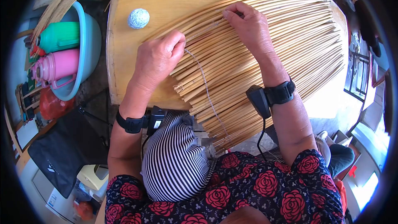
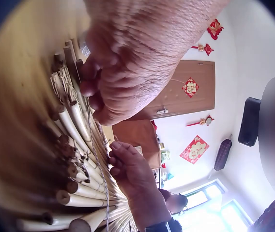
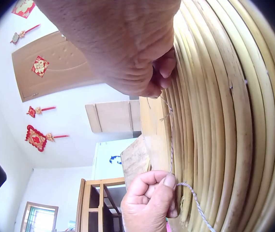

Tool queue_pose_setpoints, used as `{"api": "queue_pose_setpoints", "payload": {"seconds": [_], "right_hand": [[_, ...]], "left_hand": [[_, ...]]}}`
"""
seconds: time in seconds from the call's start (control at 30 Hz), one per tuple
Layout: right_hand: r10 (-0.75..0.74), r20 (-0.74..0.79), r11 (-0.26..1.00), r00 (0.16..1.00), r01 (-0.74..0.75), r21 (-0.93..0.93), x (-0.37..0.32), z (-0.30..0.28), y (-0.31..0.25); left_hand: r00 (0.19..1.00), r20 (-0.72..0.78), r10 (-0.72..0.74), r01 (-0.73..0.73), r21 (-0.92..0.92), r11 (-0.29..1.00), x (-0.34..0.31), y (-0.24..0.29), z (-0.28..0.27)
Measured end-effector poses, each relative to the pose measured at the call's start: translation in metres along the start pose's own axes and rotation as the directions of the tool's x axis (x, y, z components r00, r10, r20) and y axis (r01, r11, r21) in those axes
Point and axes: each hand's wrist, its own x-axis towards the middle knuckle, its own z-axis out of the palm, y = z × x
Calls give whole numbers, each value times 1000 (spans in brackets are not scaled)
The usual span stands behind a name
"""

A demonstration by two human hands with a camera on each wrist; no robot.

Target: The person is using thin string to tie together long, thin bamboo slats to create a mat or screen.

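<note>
A fan of straw-coloured stalks (image 1: 248, 58) lies across the table, joined by twisted cord (image 1: 206, 84) near its cut ends. My left hand (image 1: 159, 58) pinches the cord at the upper left edge of the stalks; in the right wrist view that hand (image 3: 149, 200) has thumb and forefinger together on the cord (image 3: 195, 199). Farther up the outer stalks, my right hand (image 1: 251, 27) has its thumb and forefinger curled close together by the thin end of the cord. The right wrist view shows the cord running taut between both hands. A ball of pale string (image 1: 138, 18) sits at the left.
The wooden table (image 1: 124, 66) extends beneath the stalks. At the left a blue basin (image 1: 93, 45) holds a green flask (image 1: 62, 36) and a pink flask (image 1: 62, 64). Below it is a black bag (image 1: 66, 149). Striped cloth (image 1: 174, 161) covers the lap near the table edge.
</note>
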Motion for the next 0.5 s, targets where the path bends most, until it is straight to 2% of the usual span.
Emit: {"api": "queue_pose_setpoints", "payload": {"seconds": [0.4, 0.5], "right_hand": [[-52, -22, 991, 998, 49, -123, 1, 2, -3], [-30, -17, 997, 999, 28, -76, 1, -1, -6]], "left_hand": [[999, 31, -45, 45, 1, 999, -3, -1, -1], [997, 65, -42, 41, 7, 999, -5, -3, -1]]}}
